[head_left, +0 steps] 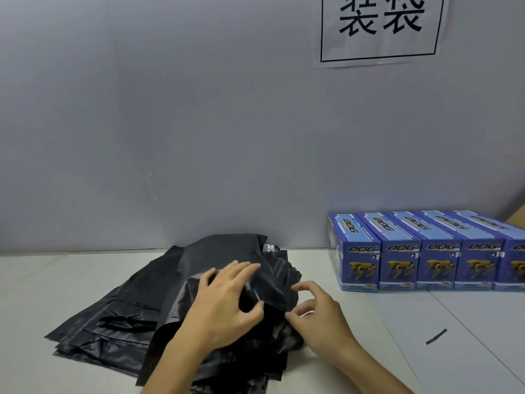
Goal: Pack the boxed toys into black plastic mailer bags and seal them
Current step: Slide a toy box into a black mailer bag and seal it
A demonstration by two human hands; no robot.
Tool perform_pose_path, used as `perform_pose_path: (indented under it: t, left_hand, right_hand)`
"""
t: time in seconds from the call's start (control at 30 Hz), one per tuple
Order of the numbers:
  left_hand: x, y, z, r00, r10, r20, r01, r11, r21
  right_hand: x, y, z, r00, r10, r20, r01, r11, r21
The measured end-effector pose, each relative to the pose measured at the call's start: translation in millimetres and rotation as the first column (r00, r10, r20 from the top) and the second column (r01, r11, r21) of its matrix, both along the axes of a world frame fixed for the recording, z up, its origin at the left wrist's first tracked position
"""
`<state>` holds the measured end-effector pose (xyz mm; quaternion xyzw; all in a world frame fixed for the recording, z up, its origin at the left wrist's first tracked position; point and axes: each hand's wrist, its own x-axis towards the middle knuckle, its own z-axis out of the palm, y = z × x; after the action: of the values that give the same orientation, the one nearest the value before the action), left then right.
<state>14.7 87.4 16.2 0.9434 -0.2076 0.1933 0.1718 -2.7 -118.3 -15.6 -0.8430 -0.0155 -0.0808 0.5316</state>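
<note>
The top mailer bag [227,260] is lying on the loose bag stack [119,314] at mid-worktop [42,280], apparently bulging, contents hidden. Risk: the slick film is likely sliding, so several bags lift together or the mouth stays closed. The left hand [224,305] is gripping the film, fingers spread above and thumb curled beneath. The right hand [318,311] is pinching its edge. The boxed toys [420,251] are standing well apart to the right.

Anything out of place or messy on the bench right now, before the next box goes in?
One small oddity: a thin dark strip lies loose on the table, right of the hands. The mailer bags sit in a fanned, rumpled pile; the toy boxes stand in a neat row.
</note>
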Motion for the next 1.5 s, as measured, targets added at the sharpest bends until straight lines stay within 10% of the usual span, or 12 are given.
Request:
perform_pose_path:
  t: [0.17, 0.4, 0.8, 1.13, 1.5]
  left_hand:
    - [3, -4, -5, 0.992, 0.092, 0.089, -0.109, 0.972, 0.207]
    - [-3, -19, -8, 0.943, 0.161, 0.292, -0.188, 0.980, 0.066]
    - [-4, -19, -1, 0.949, 0.244, 0.201, -0.241, 0.970, -0.035]
    - [4, -42, -15, 0.988, -0.106, 0.112, 0.128, 0.968, -0.215]
    - [1, 6, 17, 0.976, -0.193, 0.106, 0.217, 0.916, -0.337]
  right_hand:
    - [-6, -8, 12, 0.995, 0.099, 0.017, -0.099, 0.995, 0.003]
    - [-25, -14, 32, 0.916, 0.400, -0.030, -0.401, 0.915, -0.042]
    - [-10, -50, 34, 0.992, 0.122, 0.039, -0.117, 0.986, -0.117]
    - [-14, -79, 43, 0.904, 0.412, -0.117, -0.422, 0.902, -0.091]
    - [-6, -102, 42, 0.965, 0.262, -0.008, -0.259, 0.946, -0.196]
